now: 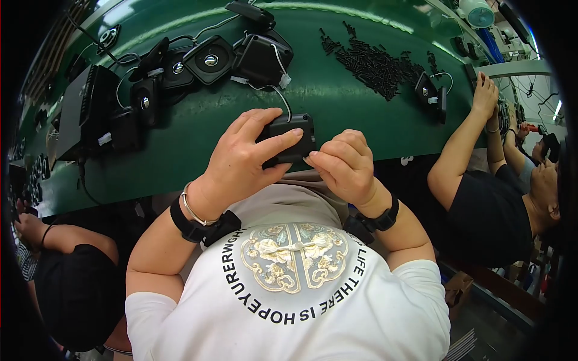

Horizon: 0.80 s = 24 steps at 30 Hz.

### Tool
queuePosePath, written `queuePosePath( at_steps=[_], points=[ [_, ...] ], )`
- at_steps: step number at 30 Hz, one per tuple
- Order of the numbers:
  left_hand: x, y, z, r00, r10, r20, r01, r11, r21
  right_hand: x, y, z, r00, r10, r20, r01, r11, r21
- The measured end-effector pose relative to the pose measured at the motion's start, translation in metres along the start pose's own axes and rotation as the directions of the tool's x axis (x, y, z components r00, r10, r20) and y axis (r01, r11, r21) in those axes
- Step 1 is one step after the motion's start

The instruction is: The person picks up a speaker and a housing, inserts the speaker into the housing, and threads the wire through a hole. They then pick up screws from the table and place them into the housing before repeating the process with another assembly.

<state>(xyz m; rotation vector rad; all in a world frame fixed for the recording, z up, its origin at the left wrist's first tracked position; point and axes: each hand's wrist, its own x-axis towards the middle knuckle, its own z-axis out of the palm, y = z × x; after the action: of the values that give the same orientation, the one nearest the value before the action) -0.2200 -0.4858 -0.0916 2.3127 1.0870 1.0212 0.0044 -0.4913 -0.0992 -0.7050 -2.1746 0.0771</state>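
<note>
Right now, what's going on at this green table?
A person holds a small black box-shaped part in both hands over the near edge of the green table. The left hand wraps it from the side, and the right hand pinches its right end. More black speaker units with white wires lie further back, beside a pile of small black screws. A co-worker's hand rests on the table's right edge.

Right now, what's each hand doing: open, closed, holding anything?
Left hand: closed around the small black box, holding it.
Right hand: fingers curled, pinching the box's right edge.
</note>
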Motion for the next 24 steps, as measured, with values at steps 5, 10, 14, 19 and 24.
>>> queuePosePath(
  at_steps=[5,10,14,19,24],
  points=[
    [0.006,0.006,-0.004,1.0,0.005,0.011,-0.005,1.0,-0.001,0.015,-0.001,-0.017,0.998,0.048,0.043,-0.049,0.999,0.022],
    [0.009,0.01,-0.009,1.0,-0.005,0.016,0.005,1.0,0.008,0.073,0.062,-0.036,0.966,0.258,-0.007,-0.258,0.966,0.034],
    [0.012,0.016,-0.013,1.0,-0.007,0.022,0.006,1.0,0.016,0.128,0.138,-0.019,0.744,0.607,0.278,-0.557,0.794,-0.244],
    [0.007,0.018,-0.017,1.0,-0.01,0.024,0.01,1.0,-0.002,0.158,0.171,0.009,0.557,0.736,0.384,-0.473,0.662,-0.582],
    [0.001,0.009,-0.019,1.0,-0.009,0.023,0.009,1.0,-0.004,0.154,0.168,0.002,0.714,0.577,0.397,-0.445,0.811,-0.379]
  ],
)
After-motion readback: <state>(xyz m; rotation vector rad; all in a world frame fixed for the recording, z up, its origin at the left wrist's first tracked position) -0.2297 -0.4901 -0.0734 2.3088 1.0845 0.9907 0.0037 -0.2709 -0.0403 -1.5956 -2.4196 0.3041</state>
